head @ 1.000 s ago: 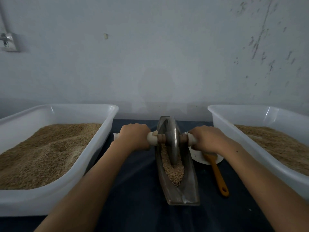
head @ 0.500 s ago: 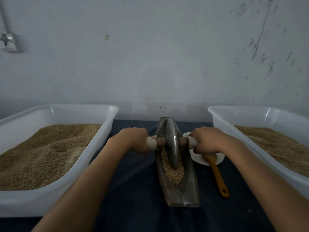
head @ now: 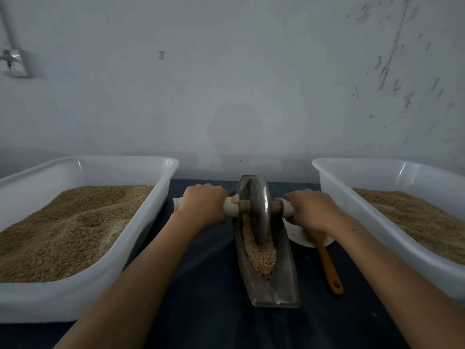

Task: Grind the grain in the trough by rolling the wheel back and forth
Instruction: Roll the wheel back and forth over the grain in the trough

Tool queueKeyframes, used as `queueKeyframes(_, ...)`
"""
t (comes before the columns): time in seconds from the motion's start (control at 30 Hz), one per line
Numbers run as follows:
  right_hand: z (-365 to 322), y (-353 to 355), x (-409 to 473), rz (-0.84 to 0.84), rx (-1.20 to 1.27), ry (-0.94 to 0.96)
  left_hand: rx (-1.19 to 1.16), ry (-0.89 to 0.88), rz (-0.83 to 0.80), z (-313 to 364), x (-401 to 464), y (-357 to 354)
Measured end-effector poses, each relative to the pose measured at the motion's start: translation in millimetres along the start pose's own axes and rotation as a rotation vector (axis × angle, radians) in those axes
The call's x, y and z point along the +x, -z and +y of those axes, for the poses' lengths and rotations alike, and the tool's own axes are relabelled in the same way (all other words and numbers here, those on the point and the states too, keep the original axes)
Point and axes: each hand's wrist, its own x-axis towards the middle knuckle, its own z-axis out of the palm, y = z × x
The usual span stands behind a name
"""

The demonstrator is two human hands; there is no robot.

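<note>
Dim, flat light; wide-angle edge warp

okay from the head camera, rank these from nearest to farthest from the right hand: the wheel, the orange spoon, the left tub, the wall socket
From the right hand:
1. Orange spoon, its bowl end just under the hand.
2. Wheel, a little to its left on the axle.
3. Left tub, across the trough.
4. Wall socket, high at far left.

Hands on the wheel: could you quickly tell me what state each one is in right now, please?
Left hand: closed, gripping the left handle of the wheel.
Right hand: closed, gripping the right handle.
</note>
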Motion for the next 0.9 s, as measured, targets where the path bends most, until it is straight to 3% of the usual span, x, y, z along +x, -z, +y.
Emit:
queueKeyframes(0.2, -0.8, 18.3, -0.6, -0.265, 0.01, -0.004, -0.072, 0.008, -0.239, -2.8, 2.1, 5.3)
queueKeyframes(0.3, -0.5, 19.3, -1.5, -0.306, 0.065, -0.006, -0.076, 0.005, -0.235, -2.6, 3.0, 4.7)
queueKeyframes(0.4, -0.8, 14.8, 0.0, -0.264, 0.054, -0.029, -0.031, 0.001, -0.134, -1.7, 2.6, 2.6)
queueKeyframes(0.63, -2.3, -1.3, -1.0, 0.091, 0.019, 0.012, 0.026, 0.005, 0.093, -1.1, 1.8, -6.3)
queueKeyframes(0.77, -2.9, 0.2, -0.7, 0.089, -0.025, 0.022, -0.025, -0.009, 0.011, -4.6, 2.6, -6.9)
queueKeyframes(0.9, -3.5, 10.0, 1.8, -0.09, -0.051, 0.01, -0.066, 0.002, -0.135, -4.9, 3.3, -2.8)
